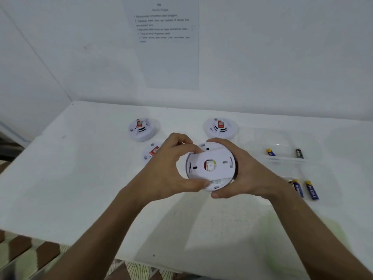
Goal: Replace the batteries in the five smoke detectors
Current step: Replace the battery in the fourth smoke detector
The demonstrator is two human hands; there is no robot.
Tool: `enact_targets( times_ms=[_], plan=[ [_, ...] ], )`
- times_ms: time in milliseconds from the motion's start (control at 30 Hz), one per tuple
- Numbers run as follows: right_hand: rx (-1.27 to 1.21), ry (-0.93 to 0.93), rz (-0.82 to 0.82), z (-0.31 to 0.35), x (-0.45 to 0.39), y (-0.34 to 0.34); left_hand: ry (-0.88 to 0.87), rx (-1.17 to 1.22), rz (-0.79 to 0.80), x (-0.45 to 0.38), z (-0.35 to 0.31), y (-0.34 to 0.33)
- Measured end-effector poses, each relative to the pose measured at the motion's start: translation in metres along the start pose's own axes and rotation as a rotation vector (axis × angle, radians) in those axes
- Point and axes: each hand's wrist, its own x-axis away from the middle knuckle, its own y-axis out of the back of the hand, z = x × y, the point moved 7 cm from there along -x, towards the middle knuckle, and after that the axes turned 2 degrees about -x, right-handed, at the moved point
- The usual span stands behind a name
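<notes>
Gripping one smoke detector (211, 165) between both hands above the white table (80, 178), we have it turned back-side up, the mounting plate facing us. Our left hand (167, 170) curls its fingers over the far rim and its thumb onto the near edge; our right hand (240, 170) wraps the right side. The grip suggests we are twisting the back plate, though whether to open or close it we cannot tell. Three more detectors sit face up behind: a far-left detector (142, 129), a far-right detector (220, 128), and a half-hidden detector (151, 153) beside our left hand. AA batteries (311, 189) lie to the right, some in a clear tray (282, 160). The next move calls for opposing turns, keeping the rim squarely held.
</notes>
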Motion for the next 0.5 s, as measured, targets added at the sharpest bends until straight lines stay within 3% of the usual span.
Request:
enact_targets(
  times_ms=[367, 500],
  plan=[
    [0.056, -0.025, -0.095, -0.002, -0.027, -0.037, 0.016, -0.075, 0.131, -0.001, 0.042, 0.027],
    [0.054, -0.028, -0.132, -0.002, -0.033, -0.045, -0.031, 0.019, 0.156, 0.000, 0.046, 0.034]
  ],
)
